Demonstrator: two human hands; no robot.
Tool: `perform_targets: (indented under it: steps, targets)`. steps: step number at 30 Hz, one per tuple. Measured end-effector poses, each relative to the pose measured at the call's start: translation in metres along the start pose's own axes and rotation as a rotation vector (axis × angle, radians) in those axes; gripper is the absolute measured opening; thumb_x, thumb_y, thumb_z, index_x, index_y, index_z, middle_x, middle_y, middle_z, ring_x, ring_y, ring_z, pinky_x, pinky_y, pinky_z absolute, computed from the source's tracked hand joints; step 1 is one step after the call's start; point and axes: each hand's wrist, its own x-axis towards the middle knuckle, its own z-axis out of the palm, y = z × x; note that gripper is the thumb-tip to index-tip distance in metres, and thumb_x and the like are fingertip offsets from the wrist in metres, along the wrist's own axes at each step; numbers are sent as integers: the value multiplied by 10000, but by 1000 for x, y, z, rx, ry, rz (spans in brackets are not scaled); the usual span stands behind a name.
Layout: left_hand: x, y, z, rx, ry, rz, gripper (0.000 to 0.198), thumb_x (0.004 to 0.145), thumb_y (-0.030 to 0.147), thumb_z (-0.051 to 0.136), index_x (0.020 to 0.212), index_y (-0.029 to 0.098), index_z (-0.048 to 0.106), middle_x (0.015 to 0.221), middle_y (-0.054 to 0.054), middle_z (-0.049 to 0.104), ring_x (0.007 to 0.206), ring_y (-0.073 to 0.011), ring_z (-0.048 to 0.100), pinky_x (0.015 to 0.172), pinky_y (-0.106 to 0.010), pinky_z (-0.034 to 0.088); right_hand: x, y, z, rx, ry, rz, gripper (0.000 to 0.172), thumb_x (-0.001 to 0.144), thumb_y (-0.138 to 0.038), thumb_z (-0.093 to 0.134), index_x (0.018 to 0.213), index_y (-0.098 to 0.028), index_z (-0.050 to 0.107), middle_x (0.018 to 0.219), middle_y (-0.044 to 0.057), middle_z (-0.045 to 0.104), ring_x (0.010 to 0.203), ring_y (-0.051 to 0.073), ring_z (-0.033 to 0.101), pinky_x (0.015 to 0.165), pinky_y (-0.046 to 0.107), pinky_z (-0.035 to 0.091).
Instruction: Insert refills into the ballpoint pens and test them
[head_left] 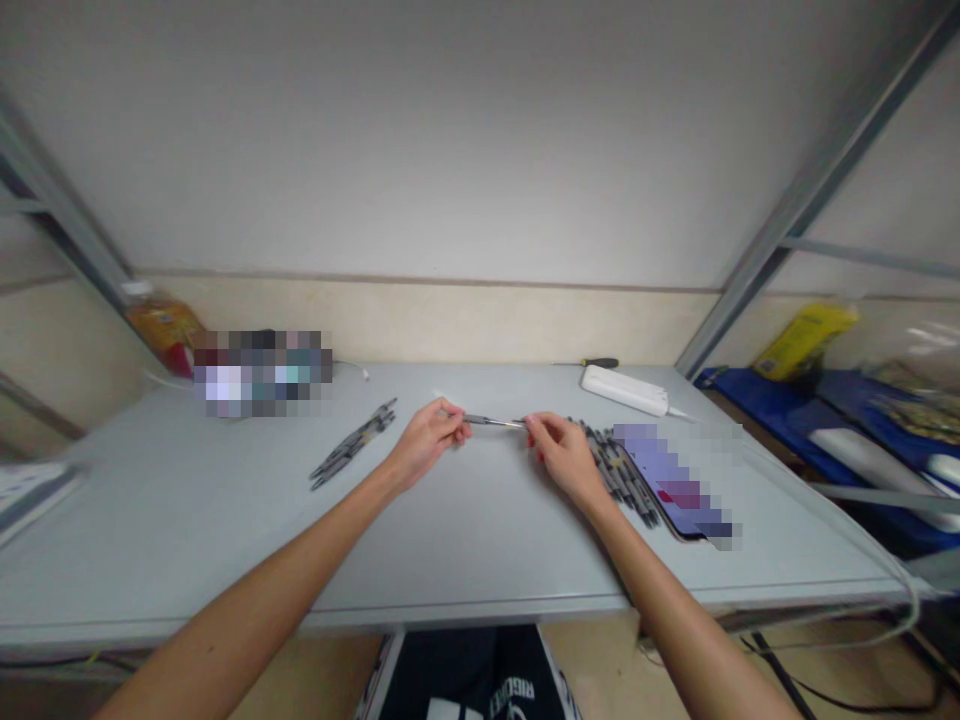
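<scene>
Over the middle of the desk, a grey pen [480, 420] spans my two hands, lying roughly level. My left hand [429, 438] pinches its grey barrel end. My right hand [561, 450] has thumb and fingers closed on the other end, a small dark part. Between them shows a thin, pale, shiny length that looks like the refill. To the left of my left hand lies a small group of grey pens [352, 447]. Beside my right hand is a larger row of similar pens [626, 475], partly hidden by that hand.
A phone [667, 485] lies right of the pen row. Behind it are a white power strip [624, 390] and a screwdriver [600, 363]. A bottle of orange liquid [161, 325] and a blurred-out object [262, 375] stand back left. Metal posts frame the desk [480, 560].
</scene>
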Motion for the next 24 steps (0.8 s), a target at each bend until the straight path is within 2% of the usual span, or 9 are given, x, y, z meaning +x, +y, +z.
perform_targets:
  steps: [3,6,9,12,14,16,20,24]
  targets:
    - [1,-1,-1,3,0,6,186,739,266,649,766,153,504,610,-11,615,593,-97,541,617,-231,389,1,2,0,25,-26,-8,318,783,-449,540,722,-152,635,598,14,578,499,117,465,491,240,358]
    - [2,-1,-2,-3,8,13,187,738,267,652,757,153,505,607,-11,612,585,-97,535,605,-229,386,2,3,0,124,4,-43,253,707,-404,638,805,-170,631,756,33,630,557,120,507,486,230,371]
    - [2,-1,-2,-18,5,9,189,737,270,654,751,153,505,604,-10,609,584,-97,533,604,-229,387,1,0,0,223,23,-34,318,665,-402,680,892,-189,612,851,32,631,568,113,522,461,220,371]
    - [1,0,-2,-24,0,7,190,738,268,654,753,154,504,605,-9,610,589,-98,534,610,-230,389,0,-2,0,253,3,54,352,739,-474,596,920,-172,621,675,9,609,462,97,469,402,216,324]
    - [1,0,-2,-23,0,10,190,741,268,652,753,156,499,605,-8,612,590,-98,534,615,-230,389,-1,-3,0,246,-38,117,370,765,-510,553,792,-150,638,532,-9,556,392,84,408,371,216,285]
    - [1,0,-1,-14,4,16,188,747,270,646,752,159,494,604,-8,615,591,-98,535,623,-231,389,-1,-2,1,252,-47,132,362,730,-506,597,703,-147,629,492,-16,534,374,76,389,360,215,280]
    - [0,2,0,12,13,16,177,760,275,631,773,163,494,617,-19,632,593,-100,537,631,-233,388,0,-1,2,340,-10,95,333,649,-449,694,799,-159,625,603,-6,585,424,83,439,359,209,340]
    - [0,4,1,24,16,16,169,768,276,621,786,166,493,632,-28,647,593,-98,534,638,-234,390,1,0,2,399,18,101,395,612,-427,723,888,-169,610,779,37,624,603,138,553,408,224,432]
